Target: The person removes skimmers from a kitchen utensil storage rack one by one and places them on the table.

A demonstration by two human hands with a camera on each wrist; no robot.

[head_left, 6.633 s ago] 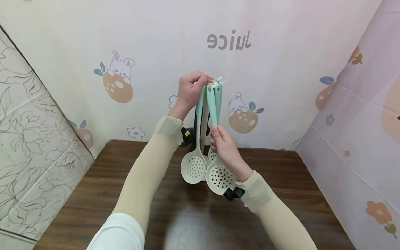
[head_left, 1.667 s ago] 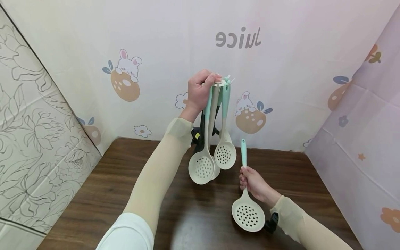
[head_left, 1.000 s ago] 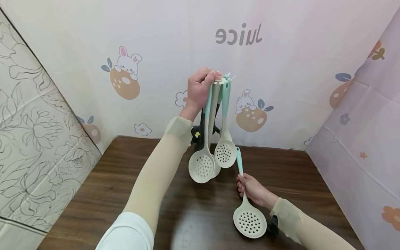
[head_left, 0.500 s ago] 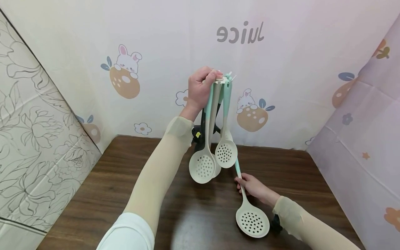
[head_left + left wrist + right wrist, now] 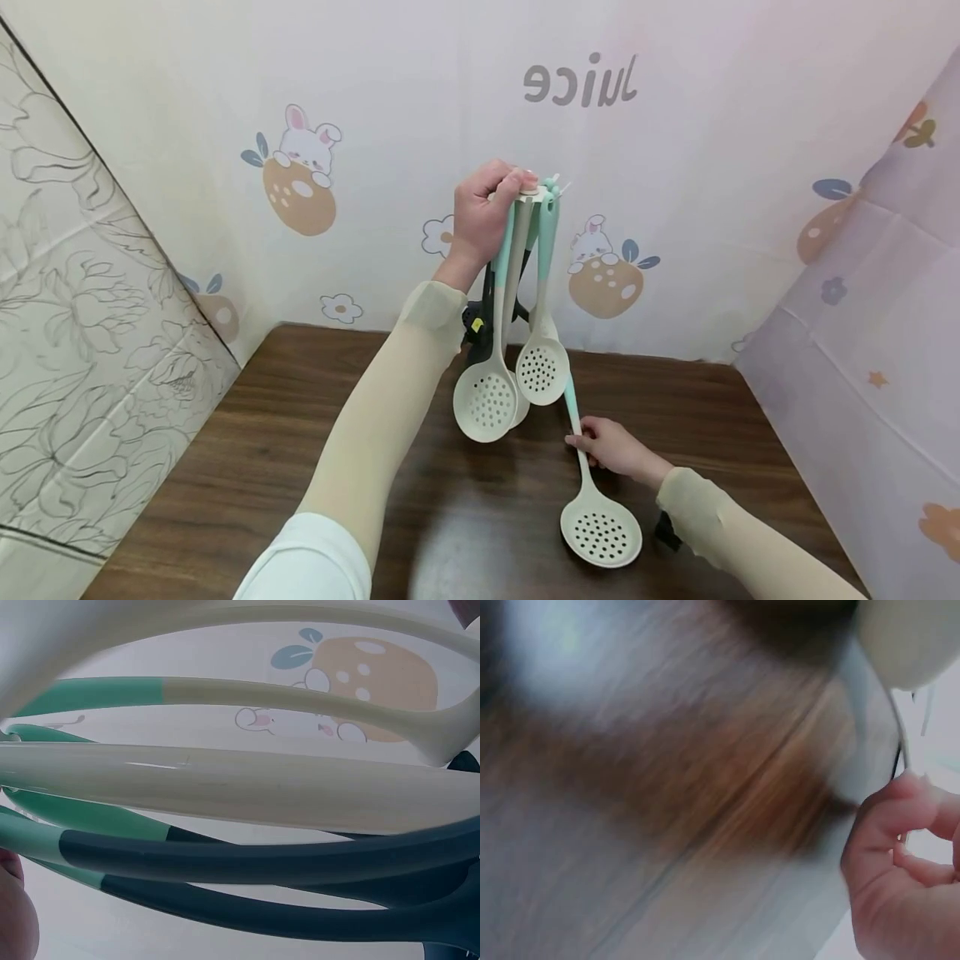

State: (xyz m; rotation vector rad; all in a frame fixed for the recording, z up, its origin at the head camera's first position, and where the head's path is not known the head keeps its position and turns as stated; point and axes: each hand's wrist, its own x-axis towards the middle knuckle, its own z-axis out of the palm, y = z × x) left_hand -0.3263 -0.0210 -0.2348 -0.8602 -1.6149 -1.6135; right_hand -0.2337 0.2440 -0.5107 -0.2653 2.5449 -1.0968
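My left hand [image 5: 482,212] grips the top of an upright utensil stand, whose cream pole [image 5: 514,283] shows between the hanging tools. A perforated ladle [image 5: 486,402] and a smaller slotted spoon [image 5: 542,371], both cream with mint handles, hang from it. Dark-shafted utensils [image 5: 225,860] cross the left wrist view beside the pole. At the right, my right hand [image 5: 617,450] pinches the handle of a cream skimmer [image 5: 601,530] between thumb and fingers. The skimmer lies low over the table, perforated head toward me; its handle end is hidden behind the smaller spoon.
The brown wooden table [image 5: 300,467] stretches to both sides of the stand. A printed curtain [image 5: 390,125] rises directly behind the table's back edge, with another panel [image 5: 847,333] along the right and a floral one [image 5: 97,275] at the left.
The skimmer came off the stand in my right hand and moved right and down to the table. Lately its handle end has swung left, and my right fingers look looser. My left hand keeps its hold.
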